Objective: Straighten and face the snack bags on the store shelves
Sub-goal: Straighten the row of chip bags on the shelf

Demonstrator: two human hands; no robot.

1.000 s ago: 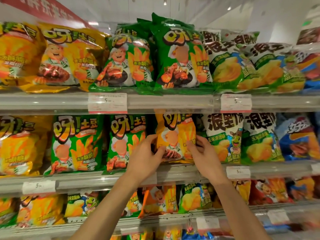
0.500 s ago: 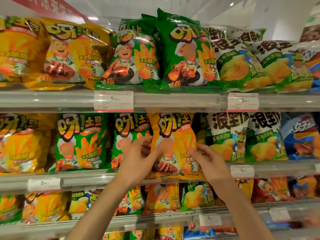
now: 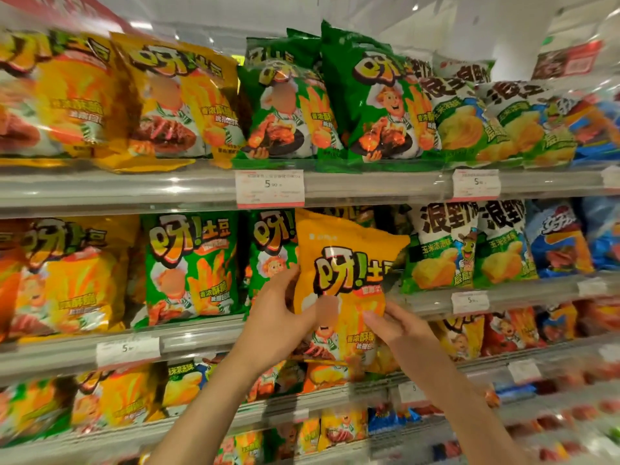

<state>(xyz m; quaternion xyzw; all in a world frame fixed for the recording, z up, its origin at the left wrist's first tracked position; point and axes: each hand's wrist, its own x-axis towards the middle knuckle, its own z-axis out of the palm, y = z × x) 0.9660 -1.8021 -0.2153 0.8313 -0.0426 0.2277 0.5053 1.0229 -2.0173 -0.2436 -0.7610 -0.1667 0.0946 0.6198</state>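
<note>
An orange bag [image 3: 342,280] is held upright in front of the middle shelf [image 3: 201,333], facing the camera, with its lower edge hanging below the shelf lip. It is gripped at its left edge by the left hand [image 3: 285,317], thumb across the front and fingers curled behind. Its lower right part is pinched by the right hand [image 3: 396,325], the fingertips on the front of the pack. Just left of it on the same shelf, two green bags [image 3: 191,266] are stood upright, and a yellow bag [image 3: 67,276] is seen further left. To the right, green-and-white bags [image 3: 446,250] and a blue bag [image 3: 553,239] are set in a row. On the top shelf [image 3: 369,186], yellow and green packs are leaned at uneven angles. Price tags [image 3: 270,188] are clipped to the shelf edges. The edges of the frame are blurred.
</note>
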